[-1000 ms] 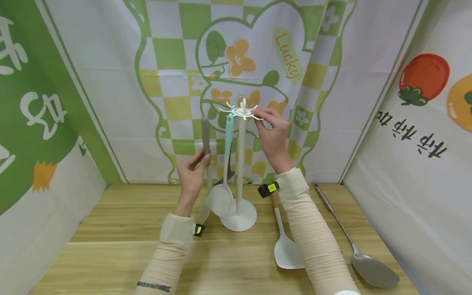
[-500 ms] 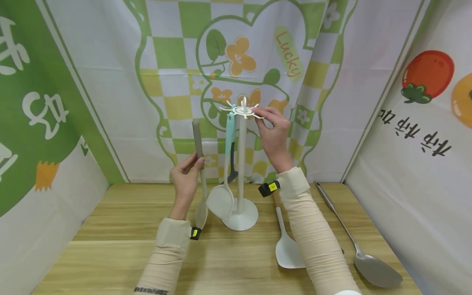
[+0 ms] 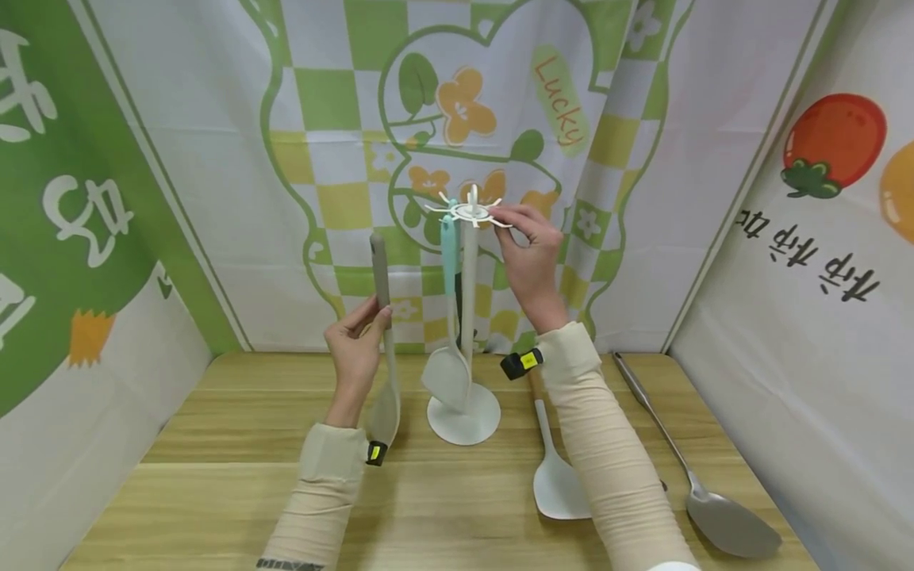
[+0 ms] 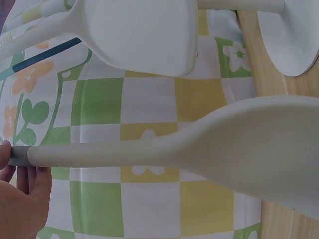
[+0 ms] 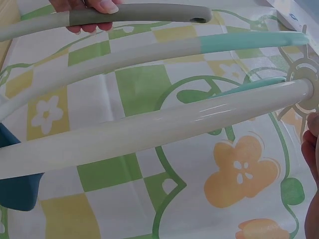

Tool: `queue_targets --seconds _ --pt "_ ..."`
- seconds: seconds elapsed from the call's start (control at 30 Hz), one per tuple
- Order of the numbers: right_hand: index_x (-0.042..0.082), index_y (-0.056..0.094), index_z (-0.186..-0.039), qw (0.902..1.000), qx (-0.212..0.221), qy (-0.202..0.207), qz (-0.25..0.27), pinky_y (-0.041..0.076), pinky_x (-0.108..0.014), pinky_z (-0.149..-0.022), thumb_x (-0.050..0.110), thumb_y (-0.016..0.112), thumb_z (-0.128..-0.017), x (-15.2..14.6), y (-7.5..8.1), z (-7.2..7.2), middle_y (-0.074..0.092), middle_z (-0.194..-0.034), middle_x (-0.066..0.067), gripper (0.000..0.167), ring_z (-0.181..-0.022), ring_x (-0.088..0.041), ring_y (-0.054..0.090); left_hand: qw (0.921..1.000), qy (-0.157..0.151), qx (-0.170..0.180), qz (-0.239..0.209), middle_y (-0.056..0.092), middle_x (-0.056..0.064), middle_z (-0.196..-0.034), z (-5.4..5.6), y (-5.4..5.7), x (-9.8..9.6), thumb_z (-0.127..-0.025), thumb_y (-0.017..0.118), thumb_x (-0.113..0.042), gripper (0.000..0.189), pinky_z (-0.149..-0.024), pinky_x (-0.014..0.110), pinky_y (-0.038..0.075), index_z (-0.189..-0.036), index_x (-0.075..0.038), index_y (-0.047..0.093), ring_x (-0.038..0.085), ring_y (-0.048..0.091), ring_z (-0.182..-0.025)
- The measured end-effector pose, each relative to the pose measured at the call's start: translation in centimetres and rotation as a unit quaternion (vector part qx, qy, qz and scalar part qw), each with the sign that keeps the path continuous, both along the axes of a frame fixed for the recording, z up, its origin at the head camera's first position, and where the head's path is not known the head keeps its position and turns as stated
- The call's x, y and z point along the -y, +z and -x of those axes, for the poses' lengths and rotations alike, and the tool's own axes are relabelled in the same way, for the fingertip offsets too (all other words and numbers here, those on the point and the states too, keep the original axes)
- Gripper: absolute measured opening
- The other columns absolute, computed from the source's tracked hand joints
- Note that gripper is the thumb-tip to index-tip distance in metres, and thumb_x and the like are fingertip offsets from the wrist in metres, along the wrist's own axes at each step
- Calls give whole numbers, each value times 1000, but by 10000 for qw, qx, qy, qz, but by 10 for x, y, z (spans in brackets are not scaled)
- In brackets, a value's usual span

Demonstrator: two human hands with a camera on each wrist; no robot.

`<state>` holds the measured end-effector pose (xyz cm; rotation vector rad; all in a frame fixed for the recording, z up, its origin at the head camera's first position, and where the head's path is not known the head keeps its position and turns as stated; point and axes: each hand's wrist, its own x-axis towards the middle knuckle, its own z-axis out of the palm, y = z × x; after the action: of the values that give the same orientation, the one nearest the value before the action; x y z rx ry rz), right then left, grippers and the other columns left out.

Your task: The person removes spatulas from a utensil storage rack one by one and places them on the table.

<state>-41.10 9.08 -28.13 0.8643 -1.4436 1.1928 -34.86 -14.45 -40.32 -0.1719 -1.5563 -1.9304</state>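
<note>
- Left wrist view: the grey-handled utensil (image 4: 199,144) runs out from the left hand (image 3: 353,349), its broad pale head well beyond the fingers.
- That hand grasps the lower part of the grey handle, thumb against fingers; the utensil stands nearly upright, handle end above the hand and head below.
- Gripping there leaves the holed end of the handle uncovered, probably so that the hole stays usable.
- To its right, apart from it, is the white stand (image 3: 468,305); the right hand (image 3: 530,258) pinches its hooked top, likely to steady or turn it.
- A turquoise-handled turner (image 3: 447,377) hangs head down from a hook, and a dark-headed tool (image 5: 22,191) hangs behind.
- On the surface (image 3: 214,492), right of the stand, lie a white turner (image 3: 560,485) and a metal turner (image 3: 731,523), apparently set aside; the right sleeve partly hides the white one.
</note>
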Motion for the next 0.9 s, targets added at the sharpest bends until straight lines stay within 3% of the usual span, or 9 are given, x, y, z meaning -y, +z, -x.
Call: queue_targets --seconds 0.5,0.77,0.9 --pt "-7 79 -94 10000 -11 -2 67 55 -19 -82 -7 72 -90 2 3 -2 75 -94 -22 8 -89 -38 72 9997 227 75 48 76 -8 -89 -5 -1 4 -85 81 -1 29 -78 21 61 -113 6 75 8 72 -82" --pt "-8 78 -93 9998 118 -85 94 55 -19 -82 -11 73 -87 0 1 -3 75 -94 -23 8 -89 -37 72 9987 247 259 357 74 22 -101 -9 -5 4 -86 81 -3 30 -77 21 62 -115 4 75 7 71 -80" --pt "-8 78 -95 9997 215 -83 28 57 -22 -84 -8 72 -89 1 0 -5 75 -96 -22 8 -92 -36 72 9978 305 359 460 71 30 -104 -9 -8 4 -86 80 -1 31 -77 19 61 -116 7 73 4 70 -78"
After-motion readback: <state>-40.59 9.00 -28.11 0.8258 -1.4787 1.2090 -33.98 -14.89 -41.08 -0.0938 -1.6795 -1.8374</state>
